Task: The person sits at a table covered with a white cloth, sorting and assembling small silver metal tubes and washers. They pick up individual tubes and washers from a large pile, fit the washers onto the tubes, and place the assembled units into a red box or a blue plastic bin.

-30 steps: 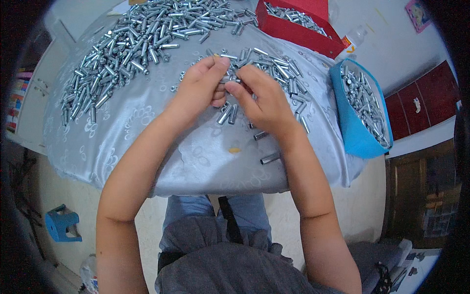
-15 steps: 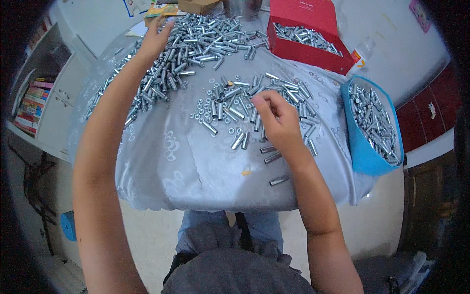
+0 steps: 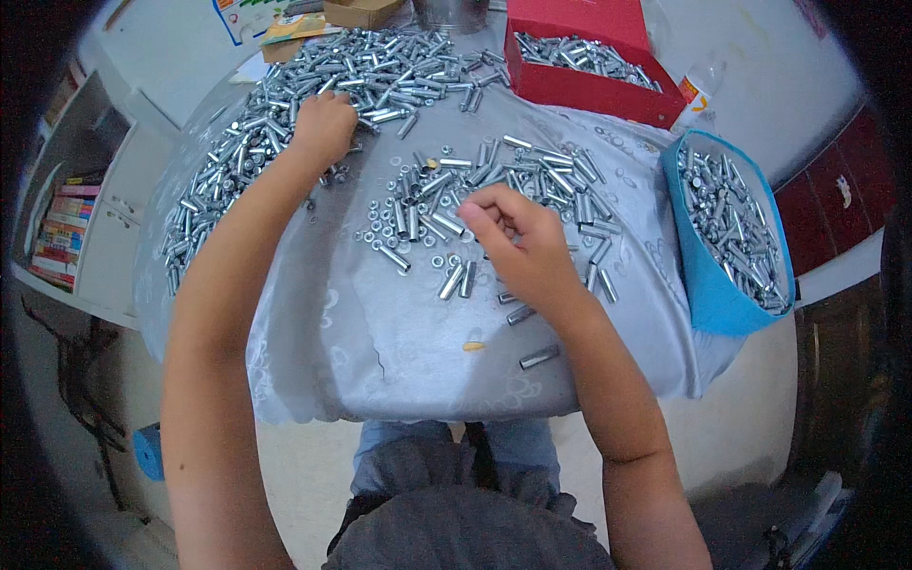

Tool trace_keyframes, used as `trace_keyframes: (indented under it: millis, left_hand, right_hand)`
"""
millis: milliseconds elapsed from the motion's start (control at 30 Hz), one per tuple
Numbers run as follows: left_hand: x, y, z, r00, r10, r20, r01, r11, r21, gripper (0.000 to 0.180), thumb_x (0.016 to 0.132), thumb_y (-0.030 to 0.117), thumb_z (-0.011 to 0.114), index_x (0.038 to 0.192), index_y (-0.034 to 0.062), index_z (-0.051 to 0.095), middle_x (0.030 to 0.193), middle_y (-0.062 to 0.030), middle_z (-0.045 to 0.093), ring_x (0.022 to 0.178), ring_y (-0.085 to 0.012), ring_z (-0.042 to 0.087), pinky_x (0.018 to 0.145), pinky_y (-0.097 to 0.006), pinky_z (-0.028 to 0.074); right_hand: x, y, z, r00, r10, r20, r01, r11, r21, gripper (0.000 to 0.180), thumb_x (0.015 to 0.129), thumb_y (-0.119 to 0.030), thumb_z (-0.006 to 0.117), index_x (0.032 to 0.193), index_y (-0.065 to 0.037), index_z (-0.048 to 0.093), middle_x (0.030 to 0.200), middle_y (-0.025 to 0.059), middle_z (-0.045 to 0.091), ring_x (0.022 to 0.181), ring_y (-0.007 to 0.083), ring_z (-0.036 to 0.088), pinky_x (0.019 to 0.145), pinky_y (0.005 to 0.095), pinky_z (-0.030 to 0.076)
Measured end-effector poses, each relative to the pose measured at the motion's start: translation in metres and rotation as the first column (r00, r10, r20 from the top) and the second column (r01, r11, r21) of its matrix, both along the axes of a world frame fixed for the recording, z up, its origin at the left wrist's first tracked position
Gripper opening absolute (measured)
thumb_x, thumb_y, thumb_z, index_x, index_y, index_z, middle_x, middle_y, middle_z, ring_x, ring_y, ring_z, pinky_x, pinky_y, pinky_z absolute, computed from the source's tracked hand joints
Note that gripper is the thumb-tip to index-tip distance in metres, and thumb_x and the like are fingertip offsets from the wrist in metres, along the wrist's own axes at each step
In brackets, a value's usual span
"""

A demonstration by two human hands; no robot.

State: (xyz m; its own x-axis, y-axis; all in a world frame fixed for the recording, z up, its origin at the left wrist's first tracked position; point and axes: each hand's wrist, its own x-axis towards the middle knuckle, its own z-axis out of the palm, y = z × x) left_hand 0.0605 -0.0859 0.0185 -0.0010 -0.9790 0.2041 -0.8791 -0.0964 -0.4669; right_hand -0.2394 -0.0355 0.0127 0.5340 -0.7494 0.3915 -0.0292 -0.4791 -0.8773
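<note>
A large pile of silvery metal bolts with sleeves [image 3: 380, 71] covers the far left of the table. Above its near edge, my left hand [image 3: 326, 126] has its fingers curled down; what they hold, if anything, is hidden. Over a smaller spread in the middle, with metal sleeves [image 3: 448, 223] and loose nuts [image 3: 380, 228], hovers my right hand [image 3: 521, 237]. Its fingers are bent in and the thumb lies near the index finger; I cannot make out anything in them. A few single sleeves [image 3: 539, 357] lie nearer to me, beside my right forearm.
At the far right stands an open red box [image 3: 598, 100] of metal parts. A blue bin [image 3: 731, 304] full of bolts sits at the right edge, near a plastic bottle [image 3: 698, 95]. A metal pot [image 3: 451, 14] and a cardboard box [image 3: 361, 11] are at the back.
My left hand has come back toward me from the far pile, and its spread fingers have curled. My right hand stays over the middle, slightly left of before. The view has shifted a little.
</note>
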Motion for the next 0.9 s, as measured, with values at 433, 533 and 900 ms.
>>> trace_keyframes:
  millis: [433, 533, 900]
  left_hand:
    - [-0.009, -0.027, 0.01, 0.917, 0.286, -0.279, -0.26, 0.957, 0.126, 0.034, 0.067, 0.026, 0.074, 0.093, 0.0061, 0.064, 0.098, -0.0135, 0.063, 0.096, -0.0311, 0.06, 0.079, -0.042, 0.048]
    - [-0.003, -0.03, 0.009, 0.888, 0.349, -0.3, -0.324, 0.937, 0.13, 0.038, 0.066, 0.028, 0.075, 0.098, 0.01, 0.064, 0.104, -0.0133, 0.063, 0.098, -0.0308, 0.059, 0.081, -0.042, 0.048]
    - [-0.026, -0.033, -0.001, 0.934, 0.335, 0.127, -0.347, 0.934, 0.09, 0.028, 0.079, 0.022, 0.057, 0.104, 0.0118, 0.064, 0.117, -0.0097, 0.057, 0.113, -0.0267, 0.05, 0.09, -0.045, 0.039]
  right_hand:
    - [0.0, -0.002, -0.005, 0.995, 0.081, 0.057, -0.081, 0.997, 0.0, 0.012, 0.087, -0.011, 0.059, 0.085, 0.001, 0.06, 0.065, -0.0024, 0.053, 0.057, 0.0012, 0.043, 0.051, 0.0175, 0.036]
    - [0.0, 0.0, -0.003, 0.994, 0.074, 0.079, -0.075, 0.997, 0.012, 0.014, 0.085, -0.013, 0.059, 0.083, 0.001, 0.058, 0.063, 0.0057, 0.055, 0.053, 0.0106, 0.049, 0.051, 0.0254, 0.039]
    - [-0.002, 0.0, -0.001, 0.987, 0.075, 0.141, -0.081, 0.996, 0.033, 0.015, 0.085, -0.013, 0.058, 0.081, 0.002, 0.056, 0.06, 0.0095, 0.054, 0.051, 0.0142, 0.05, 0.05, 0.0292, 0.04]
